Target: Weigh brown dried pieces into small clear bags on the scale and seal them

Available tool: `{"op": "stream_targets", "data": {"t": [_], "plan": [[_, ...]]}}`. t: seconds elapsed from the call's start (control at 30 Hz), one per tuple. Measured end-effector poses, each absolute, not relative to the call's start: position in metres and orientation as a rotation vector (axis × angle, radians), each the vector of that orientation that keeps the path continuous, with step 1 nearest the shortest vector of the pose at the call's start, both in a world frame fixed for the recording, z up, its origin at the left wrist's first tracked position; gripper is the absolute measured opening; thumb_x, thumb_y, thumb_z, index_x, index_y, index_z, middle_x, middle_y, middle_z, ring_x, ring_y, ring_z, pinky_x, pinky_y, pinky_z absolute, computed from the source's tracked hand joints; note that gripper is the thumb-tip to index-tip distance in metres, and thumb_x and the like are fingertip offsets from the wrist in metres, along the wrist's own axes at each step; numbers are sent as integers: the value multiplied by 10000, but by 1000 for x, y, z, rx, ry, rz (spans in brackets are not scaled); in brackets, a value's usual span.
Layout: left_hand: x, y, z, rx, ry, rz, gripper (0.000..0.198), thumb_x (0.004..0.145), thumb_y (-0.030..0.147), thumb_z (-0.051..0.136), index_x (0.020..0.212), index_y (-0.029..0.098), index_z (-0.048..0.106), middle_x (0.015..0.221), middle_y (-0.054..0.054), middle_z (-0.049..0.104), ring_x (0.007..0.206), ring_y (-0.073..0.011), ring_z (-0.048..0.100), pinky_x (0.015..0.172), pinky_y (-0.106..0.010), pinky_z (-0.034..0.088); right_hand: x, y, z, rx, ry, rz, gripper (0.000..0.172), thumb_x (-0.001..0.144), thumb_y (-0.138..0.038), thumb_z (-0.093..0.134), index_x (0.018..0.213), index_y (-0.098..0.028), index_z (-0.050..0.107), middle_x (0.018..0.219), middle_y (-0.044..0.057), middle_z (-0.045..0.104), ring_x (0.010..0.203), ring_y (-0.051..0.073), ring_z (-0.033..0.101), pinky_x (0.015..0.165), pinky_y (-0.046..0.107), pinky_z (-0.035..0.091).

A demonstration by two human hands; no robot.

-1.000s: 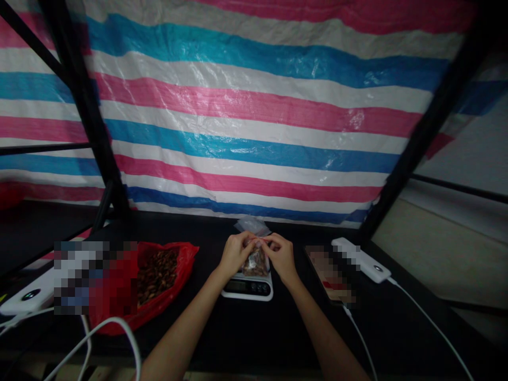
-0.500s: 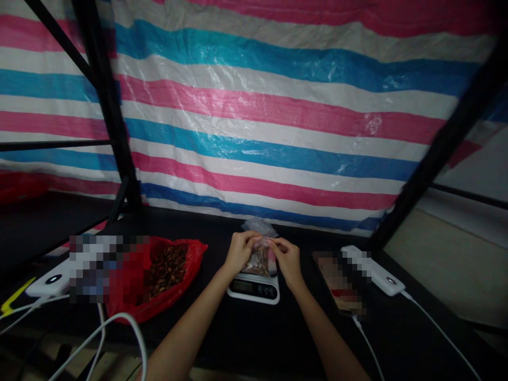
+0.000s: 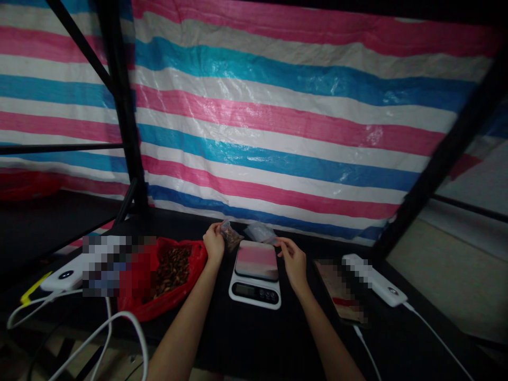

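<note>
My left hand (image 3: 214, 243) is shut on a small clear plastic bag (image 3: 230, 235) holding a little brown contents, just behind and left of the kitchen scale. The white digital scale (image 3: 254, 278) stands on the black table (image 3: 222, 338), with nothing on its glossy top. My right hand (image 3: 293, 263) rests at the scale's right side, its fingers loose and holding nothing visible. Its fingertips are near a flattened clear plastic bag (image 3: 260, 233) lying behind the scale. An open red plastic bag (image 3: 194, 259) of brown nuts (image 3: 172, 271) lies left of my left hand.
White power banks (image 3: 65, 276) (image 3: 375, 280) with white cables lie at both sides, and a pixelated phone (image 3: 339, 291) lies right of the scale. A pink, blue and white striped tarp (image 3: 270, 137) hangs behind the black shelf uprights (image 3: 123, 106).
The small bag has left the scale top and now sits behind it to the left, in my left hand. My hands have moved apart, and the scale's top is now bare.
</note>
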State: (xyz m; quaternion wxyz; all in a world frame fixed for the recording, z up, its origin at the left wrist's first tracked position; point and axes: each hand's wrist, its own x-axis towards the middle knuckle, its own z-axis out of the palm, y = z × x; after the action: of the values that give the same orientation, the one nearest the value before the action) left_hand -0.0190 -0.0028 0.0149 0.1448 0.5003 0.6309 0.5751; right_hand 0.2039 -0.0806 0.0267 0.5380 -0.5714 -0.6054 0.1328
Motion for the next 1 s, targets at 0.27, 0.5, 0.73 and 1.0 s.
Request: {"op": "stream_targets", "data": {"t": [0.27, 0.5, 0.73, 1.0], "plan": [[-30, 20, -19, 1275, 1841, 1783, 336, 805, 130, 353, 1011, 109, 617, 909, -160, 674, 852, -233, 634, 776, -339, 461, 208, -58, 30, -1616, -1889, -291, 334, 814, -160, 370, 1072, -227, 571, 1063, 39, 608, 976, 180, 538, 796, 277, 412], [-21, 22, -19, 1412, 1897, 1824, 395, 717, 48, 409, 1079, 102, 558, 1262, -184, 485, 1251, -290, 347, 1006, -498, 279, 183, -7, 50, -1757, -2533, -630, 519, 765, -12, 406, 1217, -254, 488, 1252, 80, 514, 1140, 229, 447, 853, 353, 364], [-11, 4, -5, 1955, 1830, 1771, 359, 704, 20, 412, 962, 183, 603, 1282, -86, 463, 1247, -253, 340, 1027, -467, 274, 173, 16, 55, -1780, -2653, -632, 245, 781, -54, 463, 842, -152, 679, 889, 112, 686, 885, 211, 607, 836, 343, 359], [-11, -5, 8, 1941, 1548, 1881, 263, 724, 30, 388, 707, 189, 597, 926, -56, 589, 947, -203, 516, 837, -343, 422, 190, 13, 62, -1754, -2492, -566, 205, 811, -182, 491, 790, -188, 695, 823, 91, 698, 838, 211, 632, 771, 313, 387]]}}
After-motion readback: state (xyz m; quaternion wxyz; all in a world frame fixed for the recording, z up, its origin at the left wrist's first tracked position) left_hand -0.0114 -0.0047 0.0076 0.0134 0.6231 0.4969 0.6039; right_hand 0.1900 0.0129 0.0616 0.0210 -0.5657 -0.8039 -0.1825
